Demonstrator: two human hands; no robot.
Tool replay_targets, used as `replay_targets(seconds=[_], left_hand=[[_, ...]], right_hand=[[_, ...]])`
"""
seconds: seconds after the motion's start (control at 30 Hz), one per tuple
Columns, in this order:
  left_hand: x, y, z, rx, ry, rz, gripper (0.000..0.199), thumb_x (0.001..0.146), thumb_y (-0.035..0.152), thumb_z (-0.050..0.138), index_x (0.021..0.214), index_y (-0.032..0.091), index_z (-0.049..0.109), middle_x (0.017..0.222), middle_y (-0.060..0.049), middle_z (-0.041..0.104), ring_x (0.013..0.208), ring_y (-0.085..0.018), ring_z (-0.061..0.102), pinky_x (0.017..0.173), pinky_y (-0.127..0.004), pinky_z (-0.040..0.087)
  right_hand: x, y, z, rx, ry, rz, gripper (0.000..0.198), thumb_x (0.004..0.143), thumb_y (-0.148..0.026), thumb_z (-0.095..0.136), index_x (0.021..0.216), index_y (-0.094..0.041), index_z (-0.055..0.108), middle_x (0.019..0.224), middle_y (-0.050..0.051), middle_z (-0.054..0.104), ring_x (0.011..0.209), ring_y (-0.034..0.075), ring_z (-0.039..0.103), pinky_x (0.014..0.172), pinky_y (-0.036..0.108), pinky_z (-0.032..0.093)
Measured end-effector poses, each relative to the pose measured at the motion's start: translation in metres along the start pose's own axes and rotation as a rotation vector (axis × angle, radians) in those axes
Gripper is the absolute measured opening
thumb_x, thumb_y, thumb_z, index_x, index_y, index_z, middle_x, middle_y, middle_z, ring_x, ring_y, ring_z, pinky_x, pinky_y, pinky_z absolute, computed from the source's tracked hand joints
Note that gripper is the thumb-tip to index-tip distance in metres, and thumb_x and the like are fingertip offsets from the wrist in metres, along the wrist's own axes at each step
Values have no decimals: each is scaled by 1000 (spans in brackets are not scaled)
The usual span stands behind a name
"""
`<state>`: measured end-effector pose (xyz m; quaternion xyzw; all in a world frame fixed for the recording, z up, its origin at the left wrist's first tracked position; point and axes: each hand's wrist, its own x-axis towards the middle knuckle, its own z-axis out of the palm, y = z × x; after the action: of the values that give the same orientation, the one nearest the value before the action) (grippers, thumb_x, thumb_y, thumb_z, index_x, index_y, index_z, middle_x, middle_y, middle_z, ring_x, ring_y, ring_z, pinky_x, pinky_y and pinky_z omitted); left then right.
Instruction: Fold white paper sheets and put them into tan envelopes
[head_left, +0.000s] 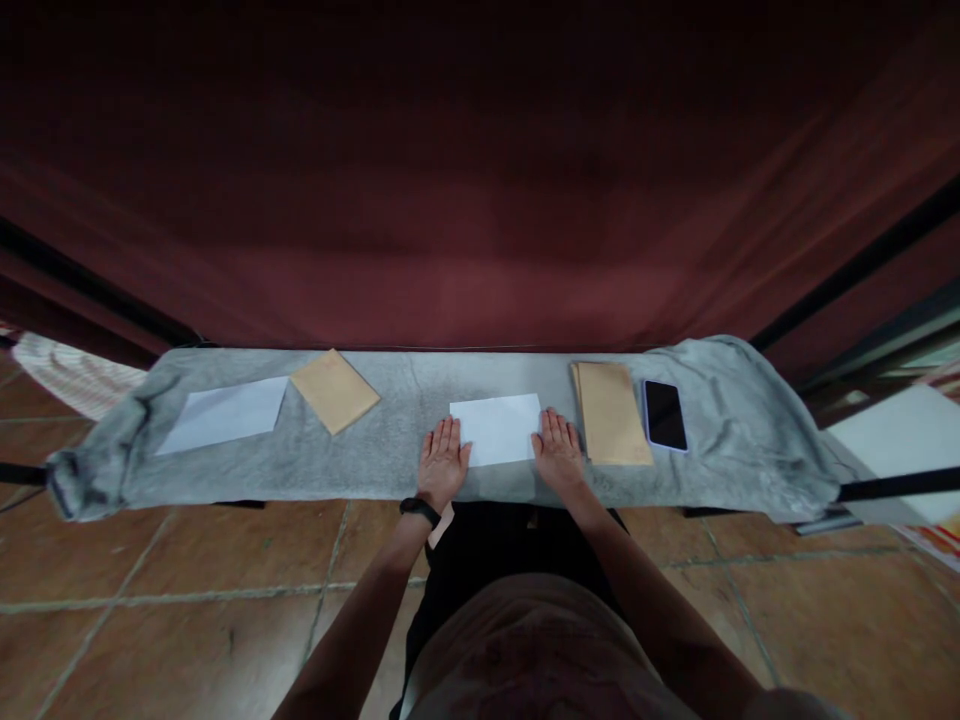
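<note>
A white sheet of paper (499, 430) lies flat on the grey cloth in front of me. My left hand (442, 462) rests palm down at its left edge, fingers stretched out and the thumb touching the paper. At the opposite edge my right hand (559, 448) lies flat too, its thumb against the paper and its fingers pointing away from me. Neither hand holds anything. Just right of my right hand is a small stack of brown envelopes (615, 415).
Grey cloth (409, 400) covers the narrow table. To the left lie another brown envelope (335, 390) and more white paper (225, 415). A phone (665, 415) with a dark screen lies right of the stack. Behind hangs a dark red curtain (480, 220).
</note>
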<state>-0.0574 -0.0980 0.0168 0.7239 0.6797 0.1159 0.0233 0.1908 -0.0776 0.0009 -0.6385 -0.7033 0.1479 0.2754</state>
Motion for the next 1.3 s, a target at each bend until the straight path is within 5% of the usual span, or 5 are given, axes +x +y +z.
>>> replay_targets(seconds=[0.17,0.3,0.73,1.03,1.3], left_hand=[[-5,8,3,23,83,-40,58,102,33,33,155,9,36,160,-16,36,151,-29,27,124,-51,23],[-8,27,8,12,67,93,57,103,32,33,157,15,32,162,-10,32,153,-25,24,125,-48,24],[-7,41,13,49,-24,196,54,106,38,28,153,15,40,161,-10,35,151,-25,28,124,-46,28],[17,84,25,-11,-78,218,58,106,40,26,155,10,34,162,-13,33,152,-24,25,124,-45,25],[48,80,32,2,-67,181,64,105,46,29,156,8,30,163,-14,29,154,-26,20,125,-46,21]], right_hand=[[-8,-4,-8,-31,-5,33,53,99,-30,38,148,-9,44,157,19,40,145,34,36,120,54,22],[-8,-16,-19,-194,-49,135,42,98,-29,44,135,-12,57,138,23,57,129,36,52,109,52,37],[6,-25,-39,-296,-367,392,30,100,-35,47,115,-19,66,105,11,76,98,24,73,82,30,52],[1,-24,-40,-296,-333,378,32,102,-36,44,111,-19,70,101,11,77,94,24,75,80,30,53],[-8,-29,-35,-416,-204,329,31,102,-35,45,106,-17,70,86,12,77,81,24,76,72,28,53]])
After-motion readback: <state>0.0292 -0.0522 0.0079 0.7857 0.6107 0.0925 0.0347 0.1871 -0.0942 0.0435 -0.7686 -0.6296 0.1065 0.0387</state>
